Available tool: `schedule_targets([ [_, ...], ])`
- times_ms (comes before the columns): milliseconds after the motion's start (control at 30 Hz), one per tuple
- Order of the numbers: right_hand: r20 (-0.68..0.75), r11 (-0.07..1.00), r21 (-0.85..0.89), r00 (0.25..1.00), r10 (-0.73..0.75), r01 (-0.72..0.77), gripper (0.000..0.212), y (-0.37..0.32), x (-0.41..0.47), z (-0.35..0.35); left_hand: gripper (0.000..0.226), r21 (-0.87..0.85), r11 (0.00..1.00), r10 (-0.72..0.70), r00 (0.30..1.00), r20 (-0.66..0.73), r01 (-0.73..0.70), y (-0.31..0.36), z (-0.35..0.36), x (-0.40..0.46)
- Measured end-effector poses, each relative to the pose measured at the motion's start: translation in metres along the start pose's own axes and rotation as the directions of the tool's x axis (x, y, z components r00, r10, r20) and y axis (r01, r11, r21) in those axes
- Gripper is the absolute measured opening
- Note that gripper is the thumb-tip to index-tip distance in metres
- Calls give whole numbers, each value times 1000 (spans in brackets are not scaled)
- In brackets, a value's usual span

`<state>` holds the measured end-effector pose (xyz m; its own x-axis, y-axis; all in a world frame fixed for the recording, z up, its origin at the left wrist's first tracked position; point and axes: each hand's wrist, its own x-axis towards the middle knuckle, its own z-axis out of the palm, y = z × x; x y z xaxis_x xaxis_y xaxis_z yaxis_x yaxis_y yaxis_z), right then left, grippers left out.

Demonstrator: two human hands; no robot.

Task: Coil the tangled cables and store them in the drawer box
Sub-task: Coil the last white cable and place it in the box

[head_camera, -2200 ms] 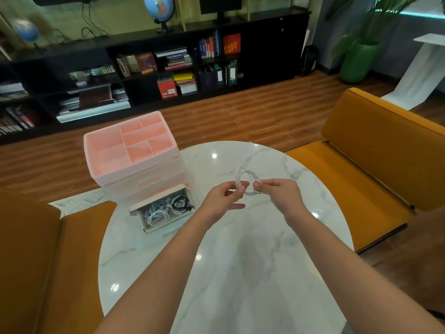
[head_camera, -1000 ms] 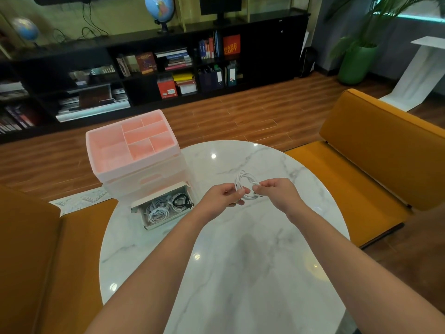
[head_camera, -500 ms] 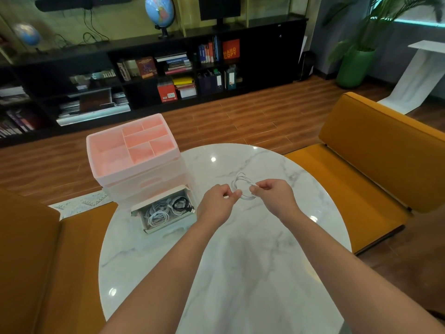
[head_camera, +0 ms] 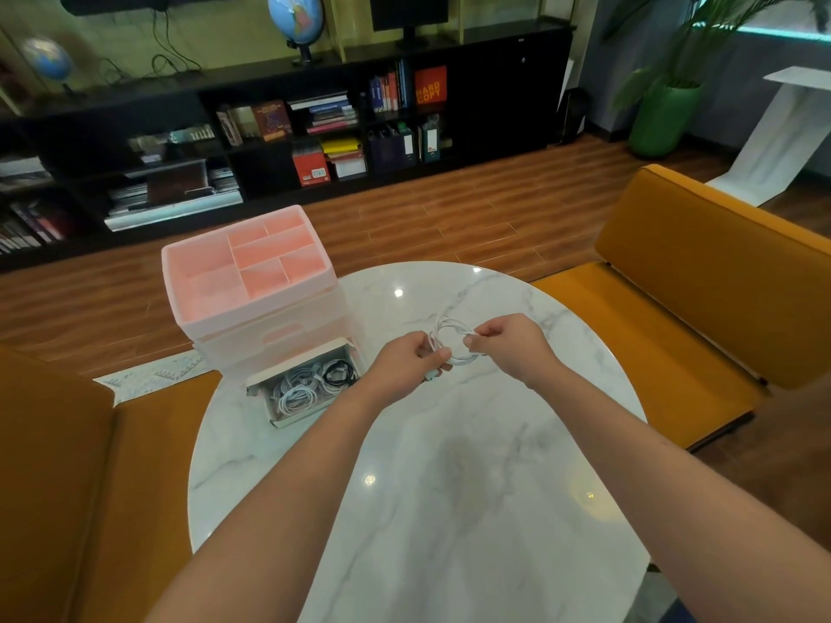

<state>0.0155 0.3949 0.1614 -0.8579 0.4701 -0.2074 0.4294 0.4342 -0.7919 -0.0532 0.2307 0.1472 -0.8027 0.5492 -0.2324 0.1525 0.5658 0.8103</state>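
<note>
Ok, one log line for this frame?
phase: coiling | both hands pinch white cable above table | drawer open, holds coiled cables

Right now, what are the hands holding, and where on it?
A coiled white cable: left hand grips the loop's left side, right hand pinches its right side.

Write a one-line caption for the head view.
Both hands hold a coiled white cable over the table, beside the open drawer.

The tabletop (head_camera: 449, 510) is glossy white marble with grey veins. The drawer box (head_camera: 252, 303) is translucent pink plastic. The floor (head_camera: 449, 218) is polished wood planks.
</note>
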Motion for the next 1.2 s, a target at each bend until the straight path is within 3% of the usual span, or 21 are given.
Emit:
schedule_targets([
  [100,9,999,30,999,-36,36,20,-5,-1,-2,14,-104,994,10,999,-40,-14,3,1,-1],
  [267,98,990,138,995,-37,23,33,-5,-7,-5,4,-180,984,-21,987,-159,-8,1,2,0],
  [467,108,957,290,993,-53,20,35,-4,-11,-15,6,-380,924,-101,988,-119,49,8,5,-1],
  [567,85,962,270,995,-58,33,29,0,-11,-14,11,-413,908,-102,993,-64,67,10,5,-3],
  [700,67,970,242,996,-56,38,25,7,-10,-11,37,-356,926,-108,992,61,122,13,3,-3],
  [833,85,970,230,991,-100,78,24,8,-10,-9,22,-281,943,-139,979,152,178,18,-1,-4],
  [933,104,974,202,986,-129,106,25,4,-10,-11,18,-360,910,-140,968,207,208,19,0,-2],
  [1200,121,993,22,986,-115,113,24,4,-7,-11,29,-430,888,-156,987,47,161,15,0,-5],
])
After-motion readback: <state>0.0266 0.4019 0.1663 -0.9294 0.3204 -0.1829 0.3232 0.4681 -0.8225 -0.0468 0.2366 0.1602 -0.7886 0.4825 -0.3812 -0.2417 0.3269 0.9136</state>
